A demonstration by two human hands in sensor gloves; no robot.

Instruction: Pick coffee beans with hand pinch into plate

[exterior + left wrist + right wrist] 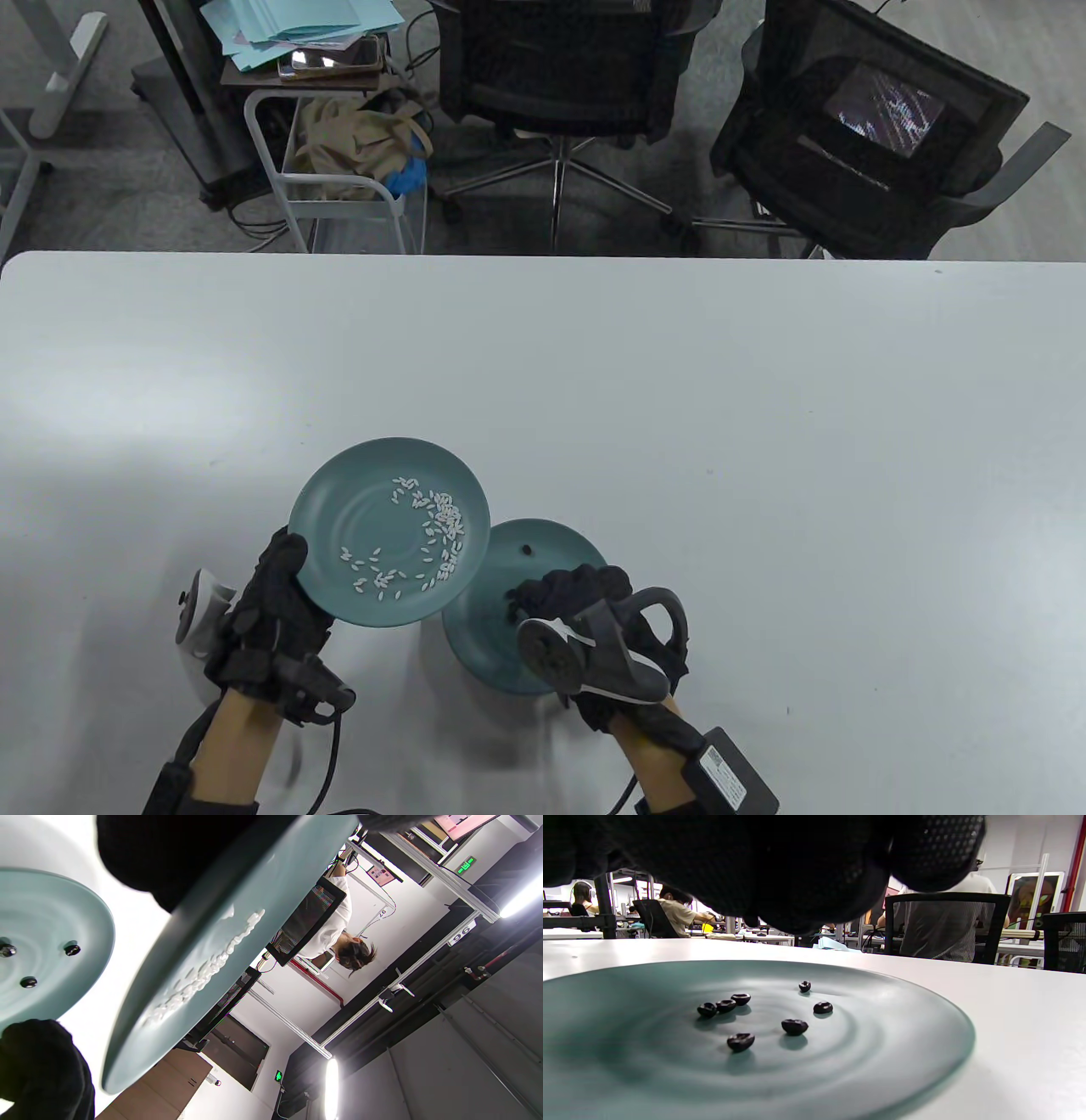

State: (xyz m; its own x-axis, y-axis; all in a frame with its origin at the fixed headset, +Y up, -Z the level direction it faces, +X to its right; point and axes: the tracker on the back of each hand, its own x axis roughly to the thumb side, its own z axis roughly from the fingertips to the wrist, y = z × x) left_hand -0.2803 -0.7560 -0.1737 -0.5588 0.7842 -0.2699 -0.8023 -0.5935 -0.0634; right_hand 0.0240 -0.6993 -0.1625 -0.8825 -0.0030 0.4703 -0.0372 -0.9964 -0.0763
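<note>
My left hand grips a teal plate by its near left rim, thumb on top, and holds it tilted above the table. Several white grains lie on it, seen edge-on as white grains on the held plate. A second teal plate lies flat on the table, partly under the first. It holds several dark coffee beans, one bean showing from above. My right hand hovers over this plate with fingers curled down; their tips are hidden.
The white table stretches wide to the right and far side. Beyond its far edge stand two black office chairs and a white cart with a bag. People sit at desks in the background of the wrist views.
</note>
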